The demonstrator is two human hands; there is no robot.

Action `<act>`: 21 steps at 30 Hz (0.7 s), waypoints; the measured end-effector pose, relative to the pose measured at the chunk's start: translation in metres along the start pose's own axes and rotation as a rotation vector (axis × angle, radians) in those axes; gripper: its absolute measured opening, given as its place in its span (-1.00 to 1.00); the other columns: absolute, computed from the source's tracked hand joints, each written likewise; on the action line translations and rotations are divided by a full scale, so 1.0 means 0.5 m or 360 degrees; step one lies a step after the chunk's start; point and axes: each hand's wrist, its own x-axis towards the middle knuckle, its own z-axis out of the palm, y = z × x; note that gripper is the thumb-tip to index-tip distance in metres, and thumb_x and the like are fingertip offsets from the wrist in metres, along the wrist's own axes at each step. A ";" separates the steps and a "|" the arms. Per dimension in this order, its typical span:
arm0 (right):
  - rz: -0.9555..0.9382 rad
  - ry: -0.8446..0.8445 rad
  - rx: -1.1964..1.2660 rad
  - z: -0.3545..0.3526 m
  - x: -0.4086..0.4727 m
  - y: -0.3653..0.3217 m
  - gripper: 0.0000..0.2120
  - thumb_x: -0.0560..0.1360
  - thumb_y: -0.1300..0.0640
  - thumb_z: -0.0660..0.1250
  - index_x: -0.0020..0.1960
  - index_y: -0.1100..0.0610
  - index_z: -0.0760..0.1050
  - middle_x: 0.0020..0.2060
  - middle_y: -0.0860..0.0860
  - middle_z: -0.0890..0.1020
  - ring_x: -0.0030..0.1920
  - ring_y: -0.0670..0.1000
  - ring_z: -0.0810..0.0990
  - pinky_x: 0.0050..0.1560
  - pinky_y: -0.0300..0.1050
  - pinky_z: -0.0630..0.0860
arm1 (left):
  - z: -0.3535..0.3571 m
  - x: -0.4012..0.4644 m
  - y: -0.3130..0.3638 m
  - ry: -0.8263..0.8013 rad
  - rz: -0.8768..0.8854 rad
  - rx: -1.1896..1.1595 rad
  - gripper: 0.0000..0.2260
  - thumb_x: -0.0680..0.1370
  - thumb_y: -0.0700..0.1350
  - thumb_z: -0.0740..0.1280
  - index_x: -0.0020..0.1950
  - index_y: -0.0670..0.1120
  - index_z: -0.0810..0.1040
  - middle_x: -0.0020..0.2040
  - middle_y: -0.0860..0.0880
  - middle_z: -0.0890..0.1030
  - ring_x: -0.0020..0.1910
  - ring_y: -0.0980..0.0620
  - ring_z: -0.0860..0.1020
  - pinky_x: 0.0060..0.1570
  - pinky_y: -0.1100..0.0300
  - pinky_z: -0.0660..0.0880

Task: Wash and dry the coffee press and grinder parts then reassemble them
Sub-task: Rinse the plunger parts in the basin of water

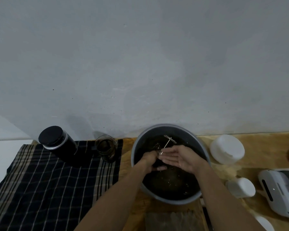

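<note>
Presently: left hand [151,161] grips wet plunger [169,142] over basin [200,150]; right hand [178,158] open. Slippery, thin; hold rod, filter at 12 o'clock.

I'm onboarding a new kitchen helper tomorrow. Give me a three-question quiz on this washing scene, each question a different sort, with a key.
1. True or false: the plunger rod is held over the grey basin.
2. What stands on the checked cloth? A) black-lidded jar and glass beaker B) white bowl C) nothing
3. Fill in: the right hand lies palm-up and ____.

Key: 1 true; 2 A; 3 open. The left hand grips the plunger's lower end.
</note>
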 end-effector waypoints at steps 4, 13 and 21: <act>0.0201 0.0364 -0.0603 -0.035 0.012 0.004 -0.76 0.60 0.24 0.23 0.15 0.30 0.60 -0.03 0.22 0.74 -0.06 0.17 0.73 -0.13 -0.01 0.69 | -0.007 0.004 0.006 0.0059 -0.0095 -0.0038 -0.80 0.70 -0.23 0.17 0.26 -0.16 0.52 0.17 -0.24 0.60 0.04 -0.24 0.65 -0.38 0.04 0.66; -0.0015 0.0432 0.0317 -0.056 0.004 0.012 -0.81 0.64 0.31 0.20 0.02 0.36 0.57 -0.09 0.26 0.65 -0.06 0.17 0.64 -0.04 -0.01 0.64 | -0.028 0.021 0.013 0.0352 0.0154 0.0013 -0.63 0.69 -0.28 0.18 0.49 -0.06 0.41 0.14 -0.18 0.57 0.01 -0.18 0.58 -0.11 -0.15 0.67; -0.0211 0.0328 -0.0626 0.009 -0.027 -0.110 -0.82 0.64 0.23 0.24 0.11 0.25 0.60 0.03 0.19 0.72 -0.03 0.15 0.75 -0.15 -0.04 0.72 | -0.021 0.009 0.014 0.0417 0.0160 0.0031 -0.56 0.72 -0.14 0.19 0.60 -0.08 0.23 0.40 -0.20 0.47 0.05 -0.17 0.56 0.01 -0.04 0.67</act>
